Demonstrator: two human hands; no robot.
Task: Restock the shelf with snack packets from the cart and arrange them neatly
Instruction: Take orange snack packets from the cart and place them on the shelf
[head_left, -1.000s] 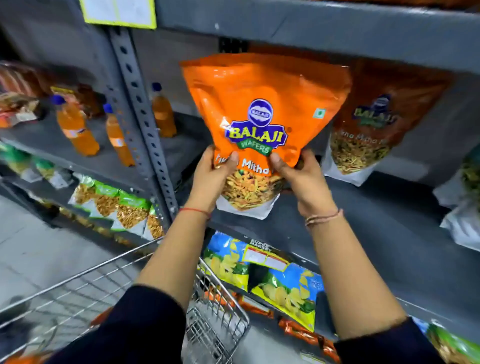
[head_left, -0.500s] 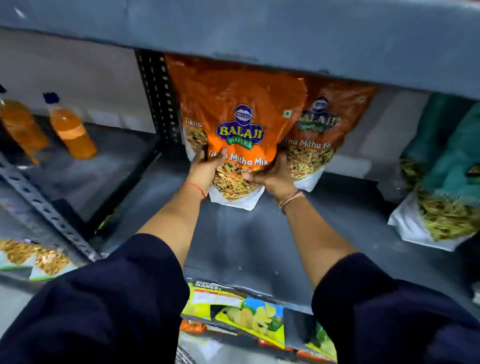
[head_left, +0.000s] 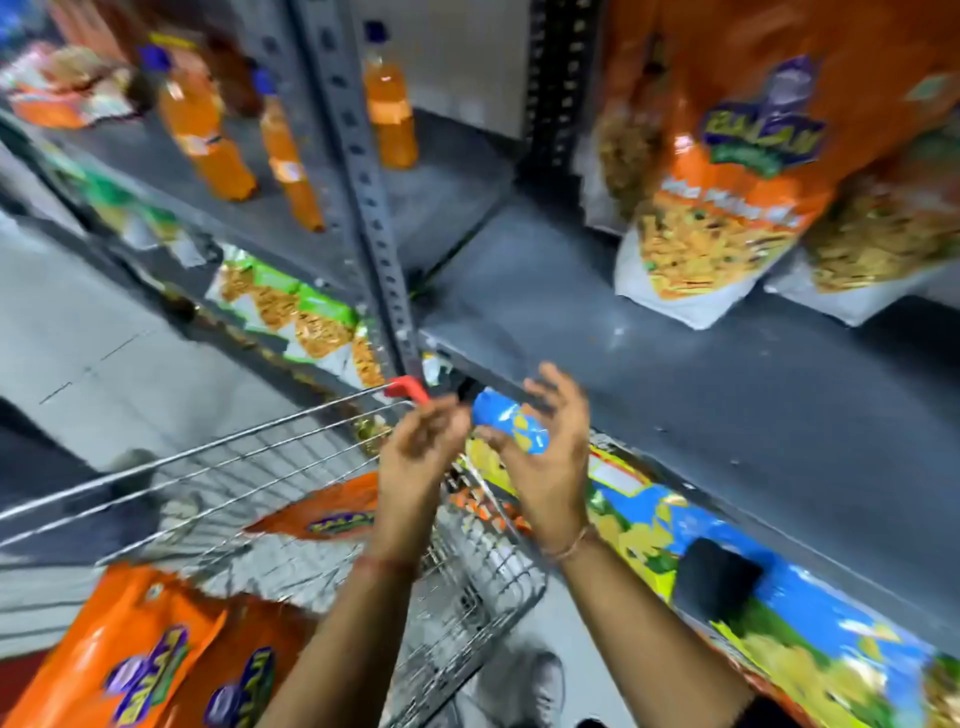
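Note:
The orange Balaji snack packet (head_left: 727, 171) stands upright on the grey shelf (head_left: 649, 395), touching a second orange packet (head_left: 883, 228) on its right. Both hands are off it and hover below the shelf's front edge, above the wire cart (head_left: 291, 457). My left hand (head_left: 421, 457) and my right hand (head_left: 550, 462) have their fingers spread and hold nothing. Between them shows the top of a blue and yellow chips packet (head_left: 511, 428) from the lower shelf. More orange packets lie in the cart (head_left: 322, 514), and near its handle end (head_left: 145, 654). The view is motion-blurred.
Orange drink bottles (head_left: 208, 135) stand on the neighbouring shelf to the left, past a perforated steel upright (head_left: 358, 171). Green snack packets (head_left: 291, 306) fill the shelf below them. Blue and yellow chips packets (head_left: 779, 587) line the lower shelf at right. My shoe (head_left: 524, 686) shows on the floor.
Both hands let go of the orange packet, which now stands on the shelf, and pulled back down over the cart. My head dropped, bringing the cart back into view.

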